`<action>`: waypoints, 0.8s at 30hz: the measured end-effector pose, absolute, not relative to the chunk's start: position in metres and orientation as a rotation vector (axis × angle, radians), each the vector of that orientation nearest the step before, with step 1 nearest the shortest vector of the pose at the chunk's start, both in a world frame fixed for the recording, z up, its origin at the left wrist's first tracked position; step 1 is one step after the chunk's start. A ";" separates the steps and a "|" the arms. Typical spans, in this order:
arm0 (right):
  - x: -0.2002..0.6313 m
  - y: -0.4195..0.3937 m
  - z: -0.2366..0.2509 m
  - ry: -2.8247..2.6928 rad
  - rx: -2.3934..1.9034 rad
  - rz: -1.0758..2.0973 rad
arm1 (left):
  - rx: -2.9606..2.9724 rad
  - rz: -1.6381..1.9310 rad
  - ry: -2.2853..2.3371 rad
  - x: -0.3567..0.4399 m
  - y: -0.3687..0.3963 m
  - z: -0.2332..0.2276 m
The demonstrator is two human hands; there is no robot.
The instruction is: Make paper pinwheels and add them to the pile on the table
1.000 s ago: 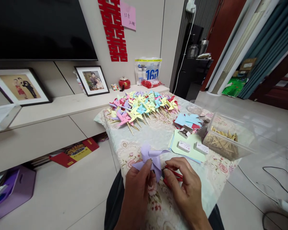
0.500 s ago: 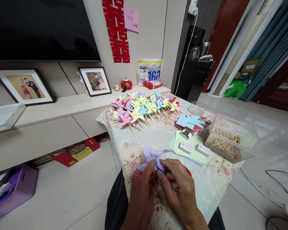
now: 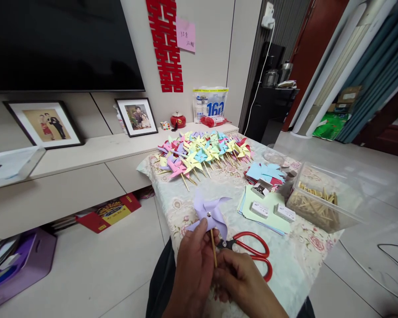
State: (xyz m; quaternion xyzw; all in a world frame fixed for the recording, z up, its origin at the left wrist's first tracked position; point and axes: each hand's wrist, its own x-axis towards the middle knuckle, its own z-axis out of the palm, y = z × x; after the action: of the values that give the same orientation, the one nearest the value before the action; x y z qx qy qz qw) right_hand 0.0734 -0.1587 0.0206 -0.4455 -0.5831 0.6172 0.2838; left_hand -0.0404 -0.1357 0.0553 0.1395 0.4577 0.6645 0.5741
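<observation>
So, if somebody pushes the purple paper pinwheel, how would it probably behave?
The purple pinwheel is probably light and easy to crease, since its blades look like thin folded paper. It may spin when pushed, because a round fastener sits at its centre. The stick looks slim and straight, so it should be fairly stiff.

Low in the frame's centre, your left hand [image 3: 195, 258] holds a purple pinwheel [image 3: 208, 212]; your right hand [image 3: 240, 279] pinches its stick [image 3: 214, 248], near red-handled scissors [image 3: 253, 251].

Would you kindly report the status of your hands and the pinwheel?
Left hand holds purple paper pinwheel. Right hand at lower end of stick. Red-handled scissors close beside it.
</observation>
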 end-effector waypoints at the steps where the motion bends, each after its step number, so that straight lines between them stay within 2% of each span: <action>1: 0.072 -0.158 0.017 -1.495 -1.178 1.700 | 0.312 1.537 1.037 -0.040 -0.137 0.056; 5: 0.073 -0.153 0.008 -1.338 -1.121 1.744 | 0.397 1.457 1.075 -0.040 -0.139 0.053; 10: 0.077 -0.147 0.006 -1.339 -1.112 1.689 | 1.012 1.662 1.599 -0.044 -0.136 0.035; 13: 0.076 -0.148 0.002 -1.350 -1.087 1.724 | 1.361 1.667 1.751 -0.046 -0.133 0.027; 24: 0.074 -0.147 -0.004 -1.339 -1.098 1.788 | 1.344 1.651 1.758 -0.050 -0.125 0.025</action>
State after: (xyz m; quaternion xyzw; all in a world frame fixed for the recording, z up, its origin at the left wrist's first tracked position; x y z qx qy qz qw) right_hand 0.0743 -0.1471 -0.0037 -0.4181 -0.5094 0.6804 0.3206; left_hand -0.0503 -0.1255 0.0253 0.4780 0.6252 0.5872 0.1892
